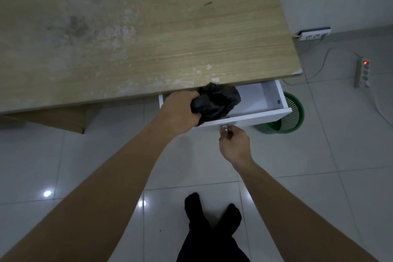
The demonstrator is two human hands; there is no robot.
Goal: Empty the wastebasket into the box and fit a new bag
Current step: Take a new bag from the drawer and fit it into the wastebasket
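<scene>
Pale glossy floor tiles spread under a worn light-wood table, its white drawer pulled open. At three o'clock of the drawer stands the green mesh wastebasket. The left hand reaches forward, grip clamped on a crumpled black plastic bag above the drawer; lifting it clear before closing seems wise. The right hand pinches the small metal knob.

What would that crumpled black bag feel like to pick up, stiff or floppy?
Probably floppy: the black bag is bunched into soft folds in the left hand over the open drawer. Likely very light, since a loose grip lifts it. Its glossy surface suggests thin, somewhat slippery plastic.
</scene>
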